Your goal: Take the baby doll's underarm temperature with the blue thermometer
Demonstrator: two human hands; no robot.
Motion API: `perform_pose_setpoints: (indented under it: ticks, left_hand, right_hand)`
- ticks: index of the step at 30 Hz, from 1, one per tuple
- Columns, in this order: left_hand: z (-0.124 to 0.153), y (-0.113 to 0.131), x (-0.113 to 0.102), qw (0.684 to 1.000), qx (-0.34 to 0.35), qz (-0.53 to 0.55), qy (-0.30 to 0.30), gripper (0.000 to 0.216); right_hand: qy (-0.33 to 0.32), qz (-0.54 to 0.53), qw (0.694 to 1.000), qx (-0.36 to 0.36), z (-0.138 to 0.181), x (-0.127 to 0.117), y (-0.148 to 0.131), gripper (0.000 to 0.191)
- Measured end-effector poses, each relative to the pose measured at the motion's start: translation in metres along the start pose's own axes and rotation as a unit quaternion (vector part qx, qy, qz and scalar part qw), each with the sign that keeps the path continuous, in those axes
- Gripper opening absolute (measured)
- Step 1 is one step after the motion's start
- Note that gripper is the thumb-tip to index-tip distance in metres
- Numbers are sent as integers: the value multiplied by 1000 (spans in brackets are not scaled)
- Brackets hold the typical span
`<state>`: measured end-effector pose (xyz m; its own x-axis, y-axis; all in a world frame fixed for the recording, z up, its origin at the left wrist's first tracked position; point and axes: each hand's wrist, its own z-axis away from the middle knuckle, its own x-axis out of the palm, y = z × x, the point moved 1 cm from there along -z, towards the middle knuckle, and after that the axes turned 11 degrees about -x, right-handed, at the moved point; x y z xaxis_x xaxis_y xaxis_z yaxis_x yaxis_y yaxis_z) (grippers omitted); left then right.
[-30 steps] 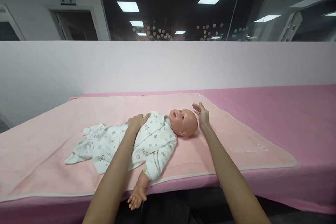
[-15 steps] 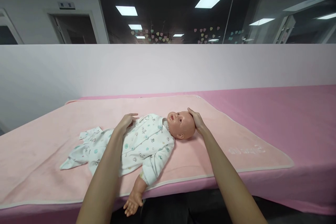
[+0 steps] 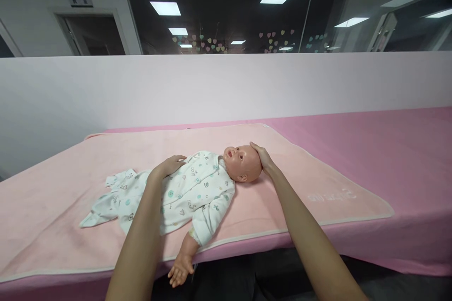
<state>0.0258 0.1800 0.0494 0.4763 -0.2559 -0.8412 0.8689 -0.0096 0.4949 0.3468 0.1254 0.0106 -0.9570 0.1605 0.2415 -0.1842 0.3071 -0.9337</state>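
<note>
A baby doll (image 3: pixel 243 162) in a white patterned sleepsuit (image 3: pixel 190 188) lies on its back, head to the right. Its near arm hangs over the table's front edge, palm up. My left hand (image 3: pixel 171 165) rests flat on the far side of the doll's body, fingers stretched out. Against the crown of the doll's head lies my right hand (image 3: pixel 263 157), its fingers extended and cupping the top without closing round it. Under the doll is a peach blanket (image 3: pixel 268 211) with a pale border.
A pink cloth (image 3: pixel 395 160) covers the table beyond the blanket. Behind it stands a low white partition (image 3: pixel 226 87), with a dark window (image 3: pixel 226 14) bearing heart stickers above. The table's front edge runs just below the doll.
My left hand has flattened down onto the doll's body from a raised position. My right hand stays at the head. The view has tilted slightly.
</note>
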Motion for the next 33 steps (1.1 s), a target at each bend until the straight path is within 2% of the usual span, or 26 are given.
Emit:
perform_pose_setpoints:
  ticks: [8,14,17,20,21,22,24,25,26,29,31,33]
  left_hand:
    - [-10,-4,6,997,41,-24,53,49]
    - [-16,-9,13,994,25,-19,107,39]
    - [-9,-3,8,988,21,0,151,40]
    - [11,17,1,972,67,118,192,41]
    - [18,27,1,968,88,164,171,41]
    - [26,37,4,967,117,190,125,42]
    - [39,56,14,967,174,183,24,45]
    - [43,64,21,970,188,153,-7,47]
    - [46,70,28,973,200,115,-17,50]
    - [44,76,43,978,201,54,5,47]
    - [38,73,45,979,183,91,20,38]
    - [30,67,43,974,132,183,30,36]
  right_hand:
    - [16,19,999,-34,-7,-8,12,38]
    - [79,12,992,-100,-11,-10,11,32]
    - [20,20,996,-81,-8,-8,9,33]
    - [-14,40,997,-61,-5,-7,6,36]
    - [-6,45,997,-62,-4,-6,5,36]
    - [1,49,997,-65,-3,-6,4,36]
    - [6,49,996,-69,-1,-5,3,36]
    - [4,47,996,-70,-1,-4,3,36]
    - [2,44,997,-70,-1,-4,3,36]
    - [1,43,997,-70,-2,-4,4,37]
    - [2,53,996,-70,-3,-4,3,37]
    - [40,85,988,-122,0,-4,-1,31]
